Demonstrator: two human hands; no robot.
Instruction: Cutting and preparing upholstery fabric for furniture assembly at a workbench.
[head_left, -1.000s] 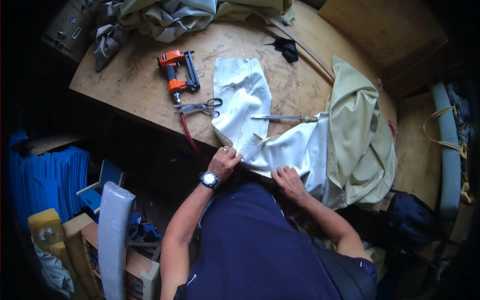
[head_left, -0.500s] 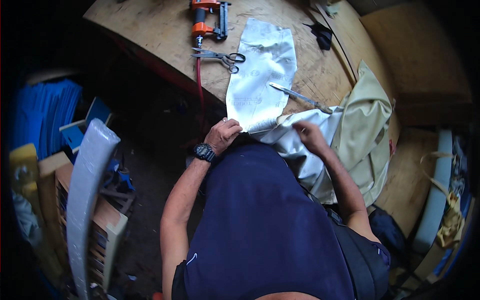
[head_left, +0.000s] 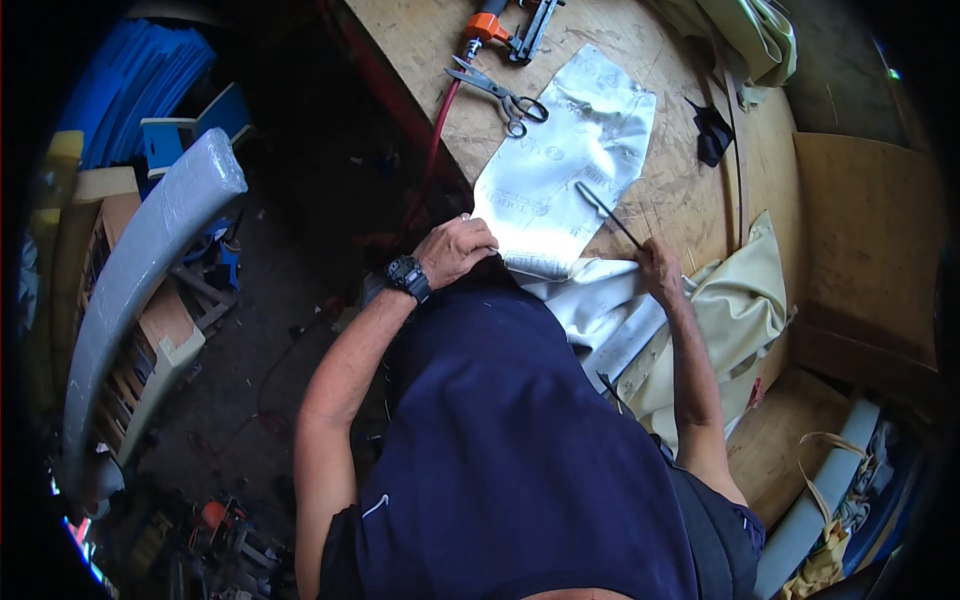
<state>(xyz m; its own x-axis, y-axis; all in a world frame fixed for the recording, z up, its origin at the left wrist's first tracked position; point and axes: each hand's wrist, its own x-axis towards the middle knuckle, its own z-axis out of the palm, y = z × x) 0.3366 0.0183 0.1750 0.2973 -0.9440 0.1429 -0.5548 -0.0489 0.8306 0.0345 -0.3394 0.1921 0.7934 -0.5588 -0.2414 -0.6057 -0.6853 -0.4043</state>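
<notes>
My left hand [head_left: 457, 250], with a watch at the wrist, pinches the near left corner of a silver-backed sheet of upholstery material [head_left: 560, 170]. That sheet lies partly on the wooden table and hangs over its near edge. My right hand [head_left: 662, 270] is closed round the handle of a slim, long-bladed knife [head_left: 605, 207]; its blade rises over the sheet's right side. Cream material with a silver back [head_left: 745, 290] lies in folds beside and below my right hand. Scissors [head_left: 497, 93] with dark handles rest on the table at the sheet's left edge.
An orange and black air stapler [head_left: 497, 30] with a red hose [head_left: 441, 130] lies at the far table edge. A black scrap [head_left: 710, 133] is to the right. On the left stand a plastic-wrapped curved pad [head_left: 150, 260], a wooden frame [head_left: 165, 330] and blue sheets [head_left: 145, 85].
My right hand has gone from empty to holding the knife, lifting it off the sheet. My left hand keeps its pinch on the corner. The view has shifted and turned.
</notes>
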